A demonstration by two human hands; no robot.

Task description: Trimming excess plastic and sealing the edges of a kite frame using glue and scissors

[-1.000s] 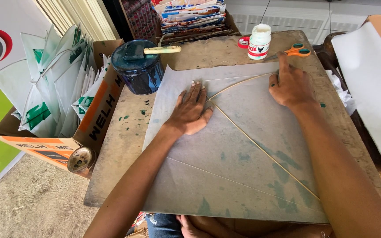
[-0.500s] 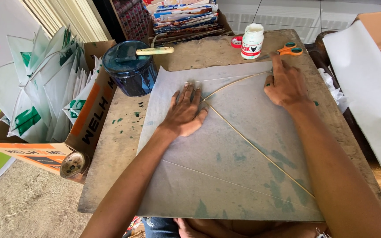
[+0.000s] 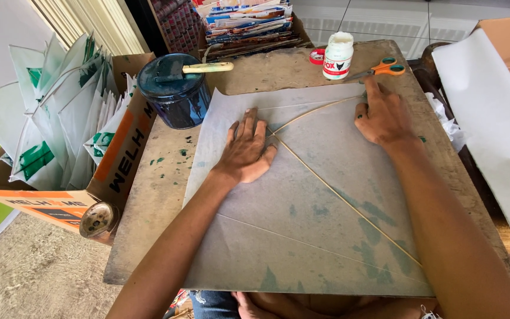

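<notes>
Worn and stained with green specks, our wooden board [image 3: 149, 195] fills the head view, with pale floor tiles beyond its far edge and rough ground below its near left corner. We take the grey paper sheet [image 3: 302, 236] lying flat on the board as our landmark. Two thin sticks [image 3: 337, 192] lie on the sheet: one runs straight from its middle toward the near right corner, the other bows across the far part. Our left hand [image 3: 248, 147] rests palm down on the sheet, fingers spread flat beside the place where the sticks meet, gripping nothing. Our right hand [image 3: 383, 118] presses on the far right corner of the sheet, forefinger stretched out along the bowed stick's end, the other fingers curled loosely, closed around nothing. Just beyond the sheet's far left corner stands a dark blue pot [image 3: 175, 94] with a brush [image 3: 199, 68] laid across its top. Beyond the far edge stand a white bottle [image 3: 337, 56] and, just beside it, orange scissors [image 3: 382, 68]. Left of the sheet, off the board, a cardboard box [image 3: 113, 171] holds white and green kites [image 3: 60, 124] standing on edge. Right of the sheet lies a stack of white paper [image 3: 491, 118].
</notes>
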